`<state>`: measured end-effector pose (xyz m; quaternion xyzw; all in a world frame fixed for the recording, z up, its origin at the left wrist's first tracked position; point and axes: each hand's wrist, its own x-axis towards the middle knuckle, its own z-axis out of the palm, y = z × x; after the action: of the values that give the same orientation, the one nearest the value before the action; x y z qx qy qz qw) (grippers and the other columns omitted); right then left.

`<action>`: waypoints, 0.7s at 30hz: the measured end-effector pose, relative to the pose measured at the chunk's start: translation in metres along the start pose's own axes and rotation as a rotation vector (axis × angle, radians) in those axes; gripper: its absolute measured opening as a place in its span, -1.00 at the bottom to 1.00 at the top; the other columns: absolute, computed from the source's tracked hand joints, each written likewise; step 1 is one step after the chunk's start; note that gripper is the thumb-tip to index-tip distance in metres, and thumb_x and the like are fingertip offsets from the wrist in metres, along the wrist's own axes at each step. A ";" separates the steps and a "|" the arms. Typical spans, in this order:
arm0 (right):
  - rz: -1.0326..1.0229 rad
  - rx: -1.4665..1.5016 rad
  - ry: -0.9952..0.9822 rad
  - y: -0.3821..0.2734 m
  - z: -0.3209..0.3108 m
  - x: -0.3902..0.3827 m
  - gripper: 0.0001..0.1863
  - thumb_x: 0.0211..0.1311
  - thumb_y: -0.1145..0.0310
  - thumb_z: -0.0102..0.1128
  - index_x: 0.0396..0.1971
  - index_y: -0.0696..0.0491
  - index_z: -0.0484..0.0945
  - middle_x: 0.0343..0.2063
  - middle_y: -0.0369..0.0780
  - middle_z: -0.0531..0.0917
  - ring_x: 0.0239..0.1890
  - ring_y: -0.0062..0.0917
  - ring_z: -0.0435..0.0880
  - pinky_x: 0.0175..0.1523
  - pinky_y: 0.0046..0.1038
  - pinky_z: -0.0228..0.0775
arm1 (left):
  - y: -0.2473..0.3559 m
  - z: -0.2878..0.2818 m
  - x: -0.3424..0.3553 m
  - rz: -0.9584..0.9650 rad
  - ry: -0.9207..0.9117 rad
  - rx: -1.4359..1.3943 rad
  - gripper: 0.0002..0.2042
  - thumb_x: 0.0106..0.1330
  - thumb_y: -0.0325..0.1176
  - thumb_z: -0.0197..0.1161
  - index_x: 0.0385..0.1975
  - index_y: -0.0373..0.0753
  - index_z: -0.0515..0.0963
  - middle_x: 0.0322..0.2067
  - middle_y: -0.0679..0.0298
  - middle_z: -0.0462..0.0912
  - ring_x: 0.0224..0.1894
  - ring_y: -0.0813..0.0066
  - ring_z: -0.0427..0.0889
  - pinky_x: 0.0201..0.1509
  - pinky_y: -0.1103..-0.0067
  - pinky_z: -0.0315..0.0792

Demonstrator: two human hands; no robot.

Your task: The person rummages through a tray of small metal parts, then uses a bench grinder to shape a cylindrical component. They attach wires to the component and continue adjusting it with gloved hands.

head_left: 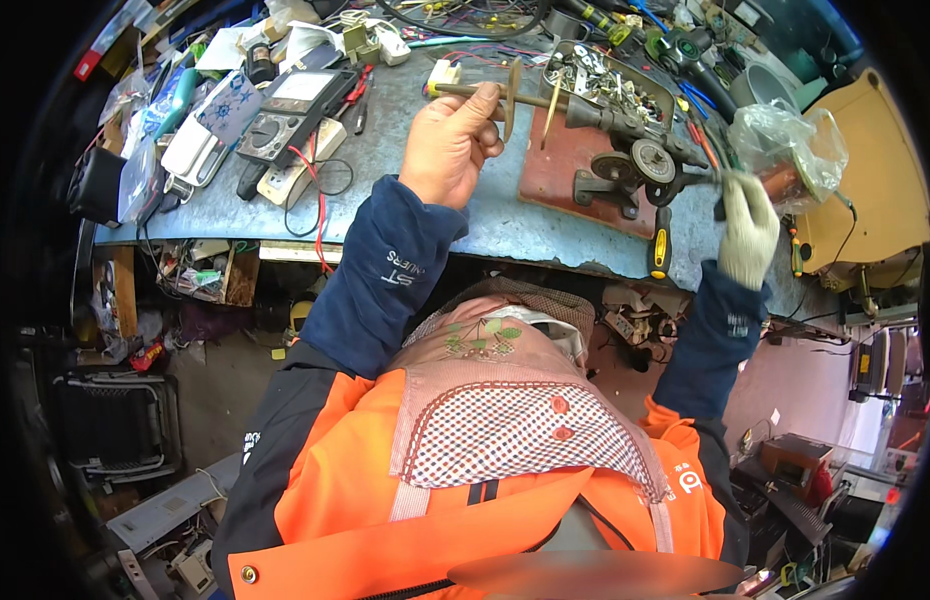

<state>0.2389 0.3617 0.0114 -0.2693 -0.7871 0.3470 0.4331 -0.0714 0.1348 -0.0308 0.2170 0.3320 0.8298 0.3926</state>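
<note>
A hand-cranked winder (pixel 640 150) with small gear wheels stands on a reddish board (pixel 560 165) at the bench's middle. From its left side a long metal shaft (pixel 533 100) reaches out through a thin brown disc (pixel 512 100). My bare left hand (pixel 450 145) closes around the shaft's outer end, just left of the disc. On the winder's right, my right hand (pixel 748 225), in a white knit glove, has its fingers curled at the end of the crank arm (pixel 697 179). The handle itself is mostly hidden by the glove.
A metal tray (pixel 640 85) of small hardware sits behind the winder. An analog multimeter (pixel 285 120) with red leads lies at left. A yellow-black screwdriver (pixel 662 243) lies at the front edge, and a clear plastic bag (pixel 795 150) is beyond my right hand.
</note>
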 end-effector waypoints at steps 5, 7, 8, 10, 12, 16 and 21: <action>0.052 -0.227 -0.391 0.020 -0.015 -0.042 -0.83 0.41 0.42 0.27 -0.19 0.16 0.79 -0.33 -0.18 0.75 -0.33 -0.41 0.68 -0.20 -0.38 0.46 | 0.000 -0.001 0.000 0.010 0.012 0.018 -0.73 0.49 -0.18 0.48 -0.13 -0.29 0.68 -0.33 0.28 0.69 -0.50 0.59 0.53 -0.36 0.53 0.45; -0.005 -0.414 -0.413 0.041 -0.001 -0.022 -0.74 0.43 0.28 0.25 -0.17 0.17 0.77 -0.28 -0.02 0.76 -0.23 -0.15 0.74 -0.10 -0.23 0.53 | 0.001 0.000 0.004 0.005 0.020 0.023 -0.74 0.49 -0.19 0.48 -0.14 -0.29 0.68 -0.35 0.28 0.69 -0.51 0.59 0.52 -0.36 0.53 0.44; 0.064 -0.469 -0.414 0.047 0.008 -0.008 -0.69 0.44 0.22 0.23 -0.15 0.18 0.76 -0.25 0.03 0.75 -0.17 -0.05 0.74 -0.04 -0.17 0.54 | 0.002 0.002 0.003 0.026 0.019 0.071 -0.75 0.51 -0.20 0.46 -0.14 -0.27 0.68 -0.39 0.33 0.66 -0.51 0.61 0.48 -0.37 0.54 0.41; -0.326 -0.556 -0.284 0.076 0.020 0.024 -0.67 0.46 0.20 0.22 -0.09 0.15 0.77 -0.19 0.03 0.78 -0.08 -0.07 0.75 0.04 -0.20 0.56 | 0.007 0.000 0.002 0.034 0.001 0.042 -0.77 0.52 -0.21 0.44 -0.17 -0.25 0.67 -0.43 0.39 0.63 -0.51 0.63 0.44 -0.37 0.56 0.37; -0.041 -0.382 -0.154 0.064 0.028 0.045 -0.72 0.50 0.31 0.26 -0.03 0.19 0.76 -0.25 -0.12 0.80 -0.17 -0.44 0.73 0.01 -0.41 0.52 | 0.015 0.005 -0.003 -0.015 0.023 0.037 -0.78 0.54 -0.21 0.42 -0.20 -0.24 0.66 -0.44 0.42 0.61 -0.49 0.64 0.42 -0.37 0.58 0.34; 0.078 -0.029 -0.049 0.009 0.012 0.036 -0.76 0.53 0.36 0.25 -0.03 0.19 0.78 -0.35 -0.35 0.74 -0.33 -0.71 0.56 -0.22 -0.61 0.35 | 0.018 0.004 -0.002 -0.016 -0.017 0.090 -0.77 0.54 -0.20 0.42 -0.23 -0.23 0.64 -0.45 0.42 0.58 -0.48 0.63 0.42 -0.36 0.58 0.33; 0.286 0.073 -0.464 0.018 -0.030 -0.023 -0.72 0.38 0.29 0.32 -0.11 0.19 0.79 -0.42 -0.33 0.72 -0.38 -0.64 0.58 -0.23 -0.53 0.39 | 0.014 -0.002 -0.001 -0.031 0.003 0.071 -0.76 0.55 -0.18 0.42 -0.21 -0.24 0.64 -0.43 0.40 0.60 -0.46 0.61 0.45 -0.35 0.56 0.36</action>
<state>0.2787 0.3655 -0.0026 -0.2751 -0.8061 0.4853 0.1974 -0.0790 0.1267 -0.0223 0.2242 0.3650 0.8117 0.3971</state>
